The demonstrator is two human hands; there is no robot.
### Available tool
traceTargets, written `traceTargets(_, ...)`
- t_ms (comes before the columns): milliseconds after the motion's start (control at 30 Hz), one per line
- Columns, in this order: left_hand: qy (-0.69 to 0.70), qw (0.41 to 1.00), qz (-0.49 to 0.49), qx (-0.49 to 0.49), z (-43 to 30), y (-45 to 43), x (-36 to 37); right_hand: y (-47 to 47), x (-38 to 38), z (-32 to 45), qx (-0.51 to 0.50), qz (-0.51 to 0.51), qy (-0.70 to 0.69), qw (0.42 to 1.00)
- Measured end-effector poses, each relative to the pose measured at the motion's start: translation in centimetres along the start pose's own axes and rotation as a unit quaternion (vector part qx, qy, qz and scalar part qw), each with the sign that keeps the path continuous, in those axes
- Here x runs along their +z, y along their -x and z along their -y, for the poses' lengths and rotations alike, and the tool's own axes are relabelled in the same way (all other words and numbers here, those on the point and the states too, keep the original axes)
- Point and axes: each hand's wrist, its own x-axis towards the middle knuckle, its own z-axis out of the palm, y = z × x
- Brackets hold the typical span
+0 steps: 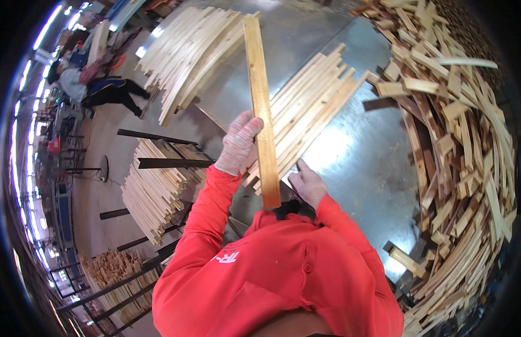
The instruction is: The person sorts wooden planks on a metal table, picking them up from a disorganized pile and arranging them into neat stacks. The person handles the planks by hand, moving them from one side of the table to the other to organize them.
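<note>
A long planed wooden board (260, 101) runs up and down the middle of the view, its near end close to my chest. My left hand (242, 139), in a pale knit glove speckled red, grips this board by its left edge below the middle. Under and to the right of it lies a slanted row of wooden strips (315, 101) with uneven ends. My right hand (307, 181), also gloved, is beside the near end of that row, one finger extended to the outermost strip. Whether that finger touches the strip I cannot tell.
A larger stack of strips (193, 50) lies at the far left. Offcuts (454, 147) are heaped along the right. Black metal rack bars (172, 163) jut out at left around more stacked strips (151, 189). Another person (104, 90) is at machinery in the left background.
</note>
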Motion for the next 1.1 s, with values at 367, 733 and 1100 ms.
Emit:
traceTargets(367, -0.137, 0.987, 0.002, 0.082, 1.5, -3.1, 3.8, 1.2, -1.7, 3.9, -0.128, 0.027, -0.21, 0.969)
traceTargets(733, -0.763, 0.617, -0.188, 0.046, -9.1, -22.6, -19.4, 4.0, -2.6, -1.4, 0.036, -0.266, -0.263, 0.927)
traceTargets(1100, -0.815, 0.512, -0.27, 0.011, -6.2, -29.9, -24.9, -0.2, -4.1, -2.7, 0.016, -0.291, -0.119, 0.949)
